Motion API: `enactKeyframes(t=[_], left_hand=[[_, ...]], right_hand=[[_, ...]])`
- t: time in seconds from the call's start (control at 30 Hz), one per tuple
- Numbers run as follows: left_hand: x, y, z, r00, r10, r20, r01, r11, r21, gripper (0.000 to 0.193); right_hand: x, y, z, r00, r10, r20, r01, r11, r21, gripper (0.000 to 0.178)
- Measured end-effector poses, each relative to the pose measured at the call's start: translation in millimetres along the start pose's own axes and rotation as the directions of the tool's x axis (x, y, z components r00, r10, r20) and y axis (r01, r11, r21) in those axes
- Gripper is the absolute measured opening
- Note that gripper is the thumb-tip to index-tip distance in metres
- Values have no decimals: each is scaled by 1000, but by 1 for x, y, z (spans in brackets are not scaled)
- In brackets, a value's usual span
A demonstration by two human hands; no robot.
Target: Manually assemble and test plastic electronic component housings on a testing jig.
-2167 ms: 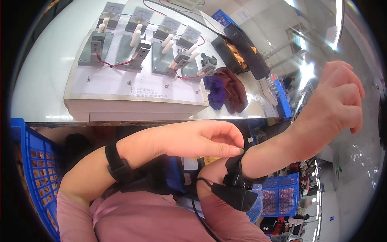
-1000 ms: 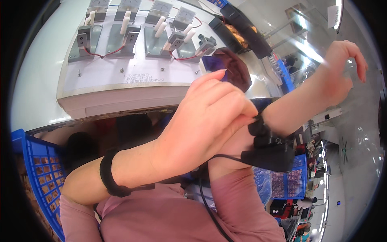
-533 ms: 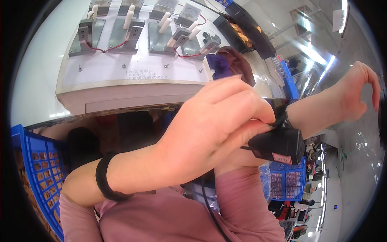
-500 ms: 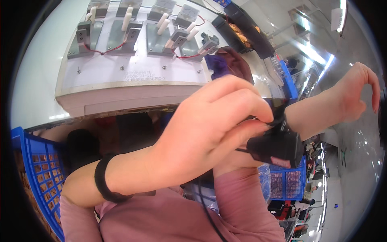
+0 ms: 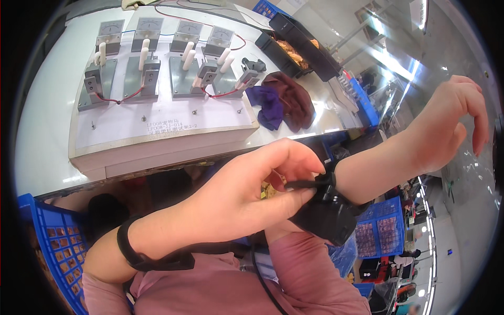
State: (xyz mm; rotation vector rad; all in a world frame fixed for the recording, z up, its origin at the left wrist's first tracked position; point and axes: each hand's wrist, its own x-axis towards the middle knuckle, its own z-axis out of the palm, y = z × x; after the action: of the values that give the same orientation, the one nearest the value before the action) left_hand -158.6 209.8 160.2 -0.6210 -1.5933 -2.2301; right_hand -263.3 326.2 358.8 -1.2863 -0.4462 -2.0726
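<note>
Left hand (image 5: 244, 191): thumb and fingers closed on the black strap (image 5: 300, 184) of a device (image 5: 332, 218) on the right forearm (image 5: 380, 170). Right hand (image 5: 449, 123): raised, fingers loosely bent. Surface (image 5: 44, 136): white board (image 5: 110, 136) along the near edge (four dial meters (image 5: 149, 27) at its far edge); purple cloth (image 5: 269, 107) and brown cloth (image 5: 295, 100) toward the near-right corner.

Head view: one fisheye, left of a side-by-side pair, worn above the grip, facing down and forward. Left hand (image 5: 247, 194) on black strap (image 5: 303, 184) lies close, slightly right of and below frame centre. Coverage from the grip: back to pink shirt (image 5: 205, 283), forward over worktable (image 5: 44, 131), left to blue crate (image 5: 52, 244), right past right hand (image 5: 449, 123). Straight edges bow.
</note>
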Motion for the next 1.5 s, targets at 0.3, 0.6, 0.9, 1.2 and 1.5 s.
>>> enactKeyframes(t=[0.3, 0.6, 0.9, 1.2, 1.5], left_hand=[[8, 15, -4, 952, -198, 233, 213, 976, -41, 34], [4, 7, -9, 957, -177, 230, 177, 984, 21, 27], [-1, 3, -14, 967, -171, 186, 189, 978, -83, 25], [-9, -5, -16, 993, -112, 38, 118, 970, -214, 23], [-7, -5, -20, 973, -80, 215, 144, 942, -303, 20]], right_hand=[[-11, 15, 0, 997, 74, 32, -76, 993, 86, 26], [-12, 15, -3, 998, 59, -27, -61, 994, -85, 47], [-3, 29, -13, 999, -3, 32, 12, 958, -288, 64], [-8, 33, -6, 995, -83, 61, 99, 933, -345, 55], [-21, 13, 22, 976, 193, 100, -217, 894, 391, 26]])
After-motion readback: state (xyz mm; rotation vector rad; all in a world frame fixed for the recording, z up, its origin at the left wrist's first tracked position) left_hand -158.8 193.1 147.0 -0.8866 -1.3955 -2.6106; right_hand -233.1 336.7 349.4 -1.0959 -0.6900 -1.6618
